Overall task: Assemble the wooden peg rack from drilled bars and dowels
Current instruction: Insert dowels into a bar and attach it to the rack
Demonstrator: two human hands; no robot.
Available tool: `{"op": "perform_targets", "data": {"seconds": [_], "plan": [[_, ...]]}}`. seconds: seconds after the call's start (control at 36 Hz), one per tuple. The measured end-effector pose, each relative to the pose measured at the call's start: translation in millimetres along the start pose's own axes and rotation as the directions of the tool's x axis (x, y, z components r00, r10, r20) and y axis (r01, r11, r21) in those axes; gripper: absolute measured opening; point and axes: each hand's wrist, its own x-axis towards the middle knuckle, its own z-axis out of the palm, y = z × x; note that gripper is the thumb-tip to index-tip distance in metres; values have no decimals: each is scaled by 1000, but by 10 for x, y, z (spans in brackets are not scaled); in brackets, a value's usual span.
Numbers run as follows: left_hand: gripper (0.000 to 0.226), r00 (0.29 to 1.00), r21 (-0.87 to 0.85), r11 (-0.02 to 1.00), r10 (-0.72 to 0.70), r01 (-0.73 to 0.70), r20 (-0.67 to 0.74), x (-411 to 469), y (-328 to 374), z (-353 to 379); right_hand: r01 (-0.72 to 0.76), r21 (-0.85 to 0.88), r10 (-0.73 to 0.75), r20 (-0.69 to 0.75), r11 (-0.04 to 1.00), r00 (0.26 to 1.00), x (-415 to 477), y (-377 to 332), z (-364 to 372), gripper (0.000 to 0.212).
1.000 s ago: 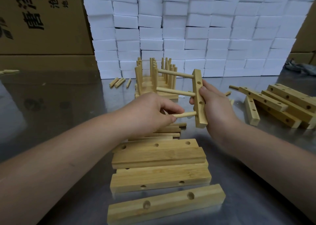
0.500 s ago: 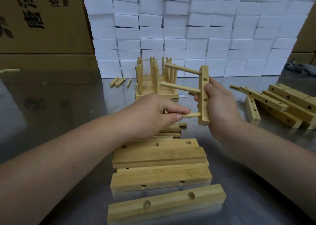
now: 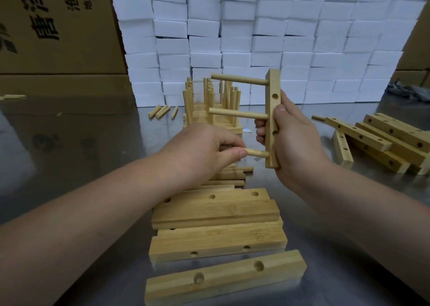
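The right hand (image 3: 295, 140) is gripping a bar (image 3: 272, 110) upright above the table (image 3: 69, 156). Its thumb is lying on the near face and its fingers are curling round the far side. The left hand (image 3: 204, 152) is pinching the lowest dowel (image 3: 257, 153) between thumb and forefinger, with its other fingers curled in. That dowel's end is sitting in the bar's bottom hole. A top dowel (image 3: 239, 79) and a middle dowel (image 3: 237, 114), both smooth and round, are jutting leftward from the bar, with an open hole showing between them.

Flat bars (image 3: 216, 212) of pale, straight-grained wood, square-edged and drilled, are lying stacked below the hands. More bars (image 3: 384, 140) are lying heaped at the right. Finished racks (image 3: 209, 105) are standing behind, near loose dowels (image 3: 162, 112). The table is shining like polished metal. White foam blocks (image 3: 256, 37) are forming a wall at the back beside a cardboard box (image 3: 58, 37).
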Motion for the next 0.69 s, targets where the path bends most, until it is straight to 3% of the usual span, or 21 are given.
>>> {"op": "perform_targets", "data": {"seconds": [0.17, 0.39, 0.5, 0.69], "plan": [[25, 1000, -19, 1000, -1, 1, 2, -11, 29, 33, 33, -10, -33, -11, 999, 999, -23, 6, 18, 39], [40, 982, -197, 963, -175, 185, 69, 25, 49, 36, 87, -51, -87, 3, 995, 996, -69, 0, 35, 40], [46, 976, -205, 954, -204, 217, 83, 31, 79, 10, 32, -46, -31, 16, 998, 999, -62, -10, 36, 38], [34, 936, -455, 818, -313, 351, 159, 91, 40, -106, -107, -121, 99, -72, 987, 992, 67, 23, -54, 32]]}}
